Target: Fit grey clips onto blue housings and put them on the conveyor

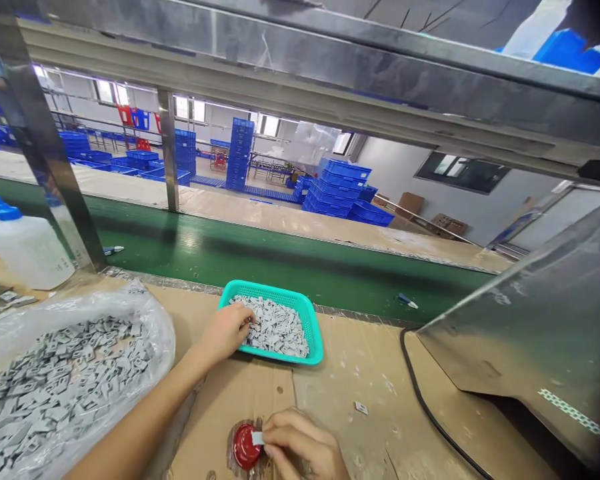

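Note:
My left hand (231, 329) reaches over the left rim of a turquoise plastic basket (316, 333). Its curled fingers touch the heap of small grey plastic pieces (280, 327) inside, and whatever is between the fingertips is hidden. Low in the view, my right hand (303, 443) pinches one small grey plastic piece (257, 438) between thumb and fingers. That piece is above the right side of a small round red dish (245, 448), which looks wet and glossy. A lone grey piece (361, 407) lies on the cardboard to the right.
A clear plastic bag (155, 313) full of similar grey pieces spreads at left, near a white bottle (30, 250) with a blue cap. Beyond the basket runs a green conveyor belt (280, 257). A black cable (420, 393) and a metal housing (540, 333) are at right.

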Motion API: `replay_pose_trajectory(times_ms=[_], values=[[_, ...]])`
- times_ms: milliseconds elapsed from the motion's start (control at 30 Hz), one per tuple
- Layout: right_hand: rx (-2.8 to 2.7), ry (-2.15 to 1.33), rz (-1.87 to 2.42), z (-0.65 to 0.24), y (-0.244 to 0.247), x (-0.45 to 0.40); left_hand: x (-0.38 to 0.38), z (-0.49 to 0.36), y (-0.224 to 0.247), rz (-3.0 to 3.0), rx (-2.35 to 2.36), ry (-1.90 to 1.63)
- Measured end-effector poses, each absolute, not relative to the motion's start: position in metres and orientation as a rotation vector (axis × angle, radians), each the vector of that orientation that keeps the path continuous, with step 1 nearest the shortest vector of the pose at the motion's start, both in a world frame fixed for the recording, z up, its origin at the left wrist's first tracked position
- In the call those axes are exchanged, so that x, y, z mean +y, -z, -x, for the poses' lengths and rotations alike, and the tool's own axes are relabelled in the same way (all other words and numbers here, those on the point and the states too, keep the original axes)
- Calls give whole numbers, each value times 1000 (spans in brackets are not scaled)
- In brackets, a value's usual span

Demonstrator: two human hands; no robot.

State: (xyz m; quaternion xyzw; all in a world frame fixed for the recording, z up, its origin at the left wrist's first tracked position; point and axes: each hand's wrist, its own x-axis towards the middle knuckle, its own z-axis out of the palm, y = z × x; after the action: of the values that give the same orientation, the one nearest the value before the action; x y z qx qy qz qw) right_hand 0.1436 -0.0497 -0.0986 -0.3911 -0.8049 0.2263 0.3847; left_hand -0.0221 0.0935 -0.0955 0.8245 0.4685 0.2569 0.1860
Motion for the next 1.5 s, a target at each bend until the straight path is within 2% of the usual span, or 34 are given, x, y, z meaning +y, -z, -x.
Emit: replay_pose_trajectory(times_ms=[600, 900, 1267, 1500], values=[[-2152, -428, 928, -140, 109, -46, 91, 22, 96, -2333, 1322, -781], [-2082, -483, 935, -140, 91, -49, 93, 22, 98, -2334, 1342, -793], [-2029, -369, 860, -139, 66, -53, 90, 22, 96, -2308, 1351, -872], [-1998, -503, 979, -136, 88, -53, 91, 23, 98, -2311, 1336, -883]])
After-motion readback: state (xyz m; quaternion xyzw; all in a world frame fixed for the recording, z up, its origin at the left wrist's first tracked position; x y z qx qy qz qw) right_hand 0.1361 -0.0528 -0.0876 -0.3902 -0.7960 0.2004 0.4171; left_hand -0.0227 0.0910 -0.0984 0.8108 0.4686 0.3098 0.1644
